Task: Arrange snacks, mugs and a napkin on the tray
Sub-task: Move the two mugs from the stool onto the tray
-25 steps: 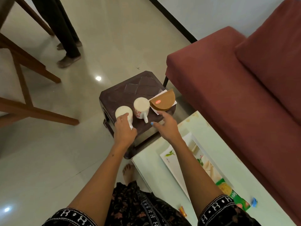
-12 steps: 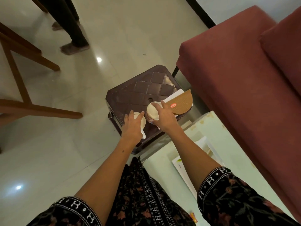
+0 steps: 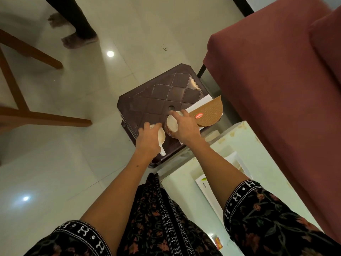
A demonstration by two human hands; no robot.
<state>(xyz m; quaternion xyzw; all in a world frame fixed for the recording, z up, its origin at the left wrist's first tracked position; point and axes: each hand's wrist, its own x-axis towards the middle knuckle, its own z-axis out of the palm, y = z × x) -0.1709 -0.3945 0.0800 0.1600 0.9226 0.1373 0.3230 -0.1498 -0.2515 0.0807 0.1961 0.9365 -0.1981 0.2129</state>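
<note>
Both mugs are being picked up off the dark plastic stool (image 3: 166, 93). The left hand (image 3: 150, 139) is curled over the top of the plain mug (image 3: 162, 136), whose handle points back toward the person. The right hand (image 3: 186, 127) wraps the patterned mug (image 3: 172, 123), which looks tilted. Just beside it lie a brown half-round snack packet (image 3: 210, 112) and a white napkin (image 3: 200, 102) under it.

The white tray (image 3: 206, 189) waits on the pale desk (image 3: 245, 141), near the person's right arm; I'd say the next move is to carry both mugs across and set them down upright.

A maroon sofa (image 3: 273, 85) flanks the desk. The floor (image 3: 55, 172) is glossy tile, and another person's legs (image 3: 77, 19) stand farther off.
</note>
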